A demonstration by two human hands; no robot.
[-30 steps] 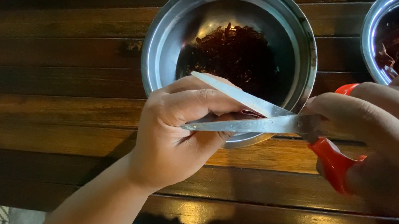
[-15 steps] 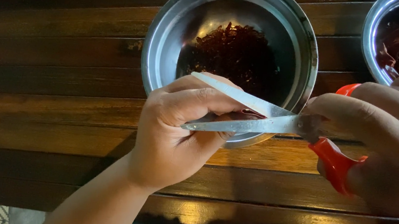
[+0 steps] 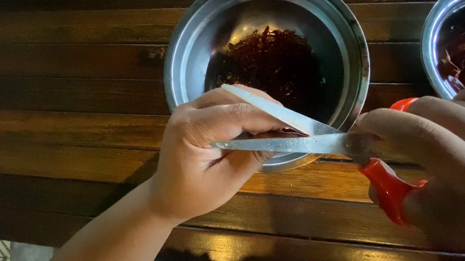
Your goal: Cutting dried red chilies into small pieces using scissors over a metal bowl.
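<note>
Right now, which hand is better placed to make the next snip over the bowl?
Right. The right hand grips the scissors by their red handles, blades open around the chili piece pinched by the left hand above the steel bowl.

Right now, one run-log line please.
left hand: pinches dried red chilli | right hand: red-handled scissors, blades open | below: round steel bowl

Open slatted wooden table (image 3: 54, 129) leftward; steel bowl (image 3: 185, 56) ahead, second bowl (image 3: 428, 47) at right.
</note>
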